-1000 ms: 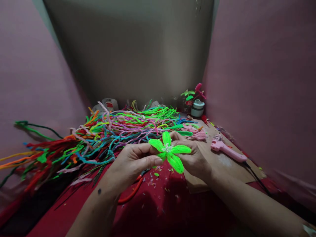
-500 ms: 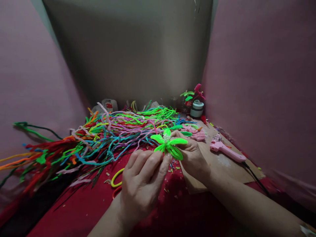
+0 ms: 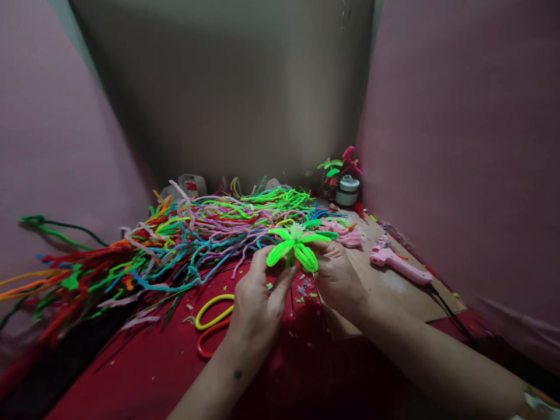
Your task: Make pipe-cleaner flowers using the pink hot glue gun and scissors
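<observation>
A bright green pipe-cleaner flower [image 3: 305, 256] with long looped petals and a pale, beaded-looking centre is held up in front of me. My left hand [image 3: 261, 294] pinches it from below, thumb and fingers closed around its short stem. My right hand [image 3: 340, 274] is closed at the flower's right side, its fingertips partly hidden behind the petals. Beside my left wrist lie a yellow loop [image 3: 213, 298] and a red loop, which look like scissor handles; the rest is covered by my hand and arm.
A large heap of coloured pipe cleaners [image 3: 210, 227] spreads across the left and back. On the right, a pink glue gun [image 3: 400, 265] with a black cord rests on a brown board [image 3: 376, 303]. Finished-looking flowers [image 3: 332, 166] and a pale-lidded jar [image 3: 347, 191] stand behind. Scraps dot the red cloth [image 3: 144, 373].
The flower has tilted so its petals show more from the side and its stem shows underneath. My left hand has turned and lowered its fingers, uncovering more of the yellow and red loops.
</observation>
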`<state>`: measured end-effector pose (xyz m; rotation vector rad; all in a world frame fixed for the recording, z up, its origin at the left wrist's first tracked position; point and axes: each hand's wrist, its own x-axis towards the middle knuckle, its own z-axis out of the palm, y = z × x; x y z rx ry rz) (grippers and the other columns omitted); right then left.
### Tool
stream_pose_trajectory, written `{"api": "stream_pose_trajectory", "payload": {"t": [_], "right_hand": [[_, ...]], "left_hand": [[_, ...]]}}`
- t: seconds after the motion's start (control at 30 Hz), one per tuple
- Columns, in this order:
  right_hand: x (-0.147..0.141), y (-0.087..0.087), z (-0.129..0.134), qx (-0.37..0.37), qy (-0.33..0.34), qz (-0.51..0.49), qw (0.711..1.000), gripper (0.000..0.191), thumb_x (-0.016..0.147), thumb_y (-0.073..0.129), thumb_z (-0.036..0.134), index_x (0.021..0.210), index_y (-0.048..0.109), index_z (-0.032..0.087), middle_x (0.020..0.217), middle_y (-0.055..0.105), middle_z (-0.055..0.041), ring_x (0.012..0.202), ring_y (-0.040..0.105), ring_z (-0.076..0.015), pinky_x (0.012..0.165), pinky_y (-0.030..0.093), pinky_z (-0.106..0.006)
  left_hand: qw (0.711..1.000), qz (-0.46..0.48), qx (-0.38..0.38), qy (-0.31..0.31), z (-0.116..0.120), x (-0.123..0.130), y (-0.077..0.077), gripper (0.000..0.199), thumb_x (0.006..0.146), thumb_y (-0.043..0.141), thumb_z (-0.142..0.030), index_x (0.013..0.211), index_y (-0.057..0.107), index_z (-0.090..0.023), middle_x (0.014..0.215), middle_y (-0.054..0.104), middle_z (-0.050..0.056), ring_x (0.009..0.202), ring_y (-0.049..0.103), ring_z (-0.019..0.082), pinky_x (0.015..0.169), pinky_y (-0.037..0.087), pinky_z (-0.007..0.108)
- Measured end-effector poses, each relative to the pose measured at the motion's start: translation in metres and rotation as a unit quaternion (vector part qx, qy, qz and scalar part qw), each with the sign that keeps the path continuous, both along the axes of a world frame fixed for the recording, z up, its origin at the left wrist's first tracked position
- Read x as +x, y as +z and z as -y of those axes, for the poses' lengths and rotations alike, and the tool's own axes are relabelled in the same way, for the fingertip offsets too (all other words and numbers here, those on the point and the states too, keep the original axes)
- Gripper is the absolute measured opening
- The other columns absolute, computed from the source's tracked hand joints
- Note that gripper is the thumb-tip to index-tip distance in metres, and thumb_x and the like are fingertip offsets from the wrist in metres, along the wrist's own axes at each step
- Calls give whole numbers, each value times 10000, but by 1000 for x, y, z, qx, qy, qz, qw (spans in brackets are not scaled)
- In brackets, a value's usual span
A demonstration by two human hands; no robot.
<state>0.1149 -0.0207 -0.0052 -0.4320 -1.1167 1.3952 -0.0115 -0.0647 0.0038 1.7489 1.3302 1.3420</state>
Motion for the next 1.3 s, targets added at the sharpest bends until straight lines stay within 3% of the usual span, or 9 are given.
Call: {"api": "stream_pose_trajectory", "payload": {"t": [0.23, 0.5, 0.67, 0.83, 1.0, 1.07, 1.17, 1.23, 1.3], "right_hand": [[-1, -5, 1, -6, -19, 5, 1000, 75, 666, 749, 248, 732, 716, 233, 681, 622, 25, 574, 479, -94, 587, 435, -245], [5, 11, 4, 43, 32, 75, 996, 232, 589, 807, 296, 780, 711, 205, 733, 603, 10, 698, 517, -126, 683, 460, -274], [8, 16, 1, 25, 28, 106, 994, 178, 650, 764, 306, 772, 699, 194, 639, 511, 40, 519, 343, -61, 465, 307, -200], [7, 6, -5, -31, 76, 60, 995, 218, 662, 747, 372, 673, 626, 191, 569, 435, 57, 470, 267, -61, 421, 214, -217], [11, 2, -5, 1, 90, 76, 993, 142, 693, 733, 307, 669, 646, 198, 595, 520, 44, 514, 399, -76, 500, 326, -227], [12, 1, -6, 17, 104, 88, 991, 123, 718, 709, 302, 673, 663, 197, 608, 567, 30, 530, 449, -86, 527, 356, -236], [10, -1, -9, 3, 88, 52, 995, 162, 711, 717, 302, 620, 647, 188, 533, 510, 48, 474, 378, -69, 475, 299, -221], [6, -1, -11, -18, 55, 21, 998, 126, 690, 740, 290, 669, 663, 192, 538, 493, 56, 463, 318, -59, 451, 248, -215], [1, 2, -11, -28, 26, 8, 999, 113, 687, 743, 277, 743, 681, 201, 582, 519, 49, 479, 312, -60, 453, 244, -216]], "left_hand": [[990, -61, 117, 51, -6, 13, -3, 114, 821, 524, -186, 737, 598, -210, 732, 601, 25, 708, 553, 166, 682, 406, 261], [996, 84, 8, 30, -5, 3, -5, 153, 821, 575, -292, 708, 616, -197, 555, 501, -31, 498, 422, 102, 518, 344, 225], [974, 215, -67, -1, 0, 8, 6, 217, 795, 622, -333, 661, 561, -174, 546, 406, -53, 475, 323, 62, 443, 259, 190], [920, 341, -154, -113, -1, 7, 10, 270, 784, 642, -322, 625, 497, -160, 476, 360, -75, 392, 221, 30, 368, 199, 154], [790, 444, -280, -316, -7, -3, 0, 220, 691, 715, -308, 733, 571, -147, 475, 321, -105, 343, 89, -2, 299, 179, 118], [768, 438, -307, -354, -10, -5, -1, 241, 680, 720, -319, 694, 558, -141, 478, 297, -108, 342, 72, -3, 293, 177, 125], [847, 356, -267, -289, -12, -3, 5, 233, 761, 645, -345, 677, 531, -160, 473, 345, -87, 346, 162, 23, 334, 215, 154], [938, 244, -171, -174, -12, 0, 10, 207, 798, 607, -336, 696, 536, -171, 513, 437, -52, 404, 318, 58, 406, 288, 183], [990, 123, -46, -55, -13, 3, 12, 129, 775, 636, -297, 754, 576, -185, 592, 517, -25, 508, 429, 93, 500, 342, 213]]}}
